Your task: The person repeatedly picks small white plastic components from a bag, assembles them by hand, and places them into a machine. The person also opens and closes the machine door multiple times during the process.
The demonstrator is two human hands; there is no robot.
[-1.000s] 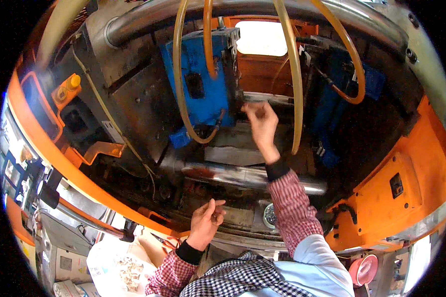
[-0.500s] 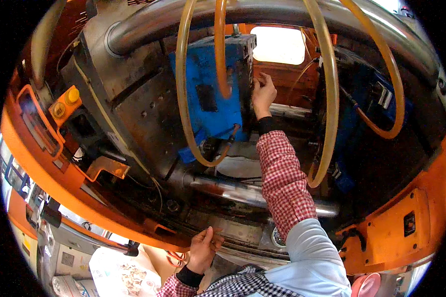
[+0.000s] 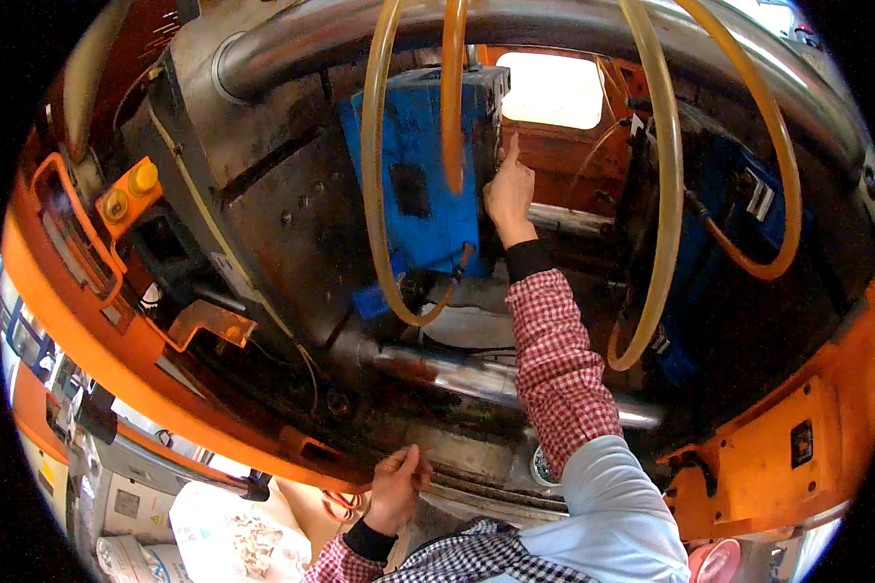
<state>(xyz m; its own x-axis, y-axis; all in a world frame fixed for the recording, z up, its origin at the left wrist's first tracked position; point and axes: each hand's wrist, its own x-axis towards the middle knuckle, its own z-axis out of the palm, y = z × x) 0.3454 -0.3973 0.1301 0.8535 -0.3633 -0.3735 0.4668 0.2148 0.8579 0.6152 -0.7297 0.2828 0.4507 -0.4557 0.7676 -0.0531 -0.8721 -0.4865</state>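
Inside an orange-framed machine, my right hand [image 3: 510, 197] reaches up beside the inner face of a blue mould half [image 3: 428, 228]. Its index finger stretches upward close to that dark, worn face, while the other fingers curl in; I see nothing held in it. The mould's inner face is mostly hidden at this angle. Lower down, by the machine's front edge, my left hand [image 3: 396, 489] is closed, thumb against curled fingers. Whatever it may hold is too small or hidden to name. Across the gap stands a second blue mould half [image 3: 700, 233], dark and in shadow.
Looped yellowish hoses [image 3: 669, 194] hang in front of both mould halves. A thick steel bar [image 3: 515, 29] crosses above, and another bar [image 3: 447, 372] runs below my right arm. An orange guard rail [image 3: 165, 384] curves at left. A white bag of small pieces [image 3: 233, 534] stands below.
My right hand has turned; its index finger now stretches up where thumb and fingers were bent apart. The left hand stays low, nearly unmoved. The view has shifted slightly.
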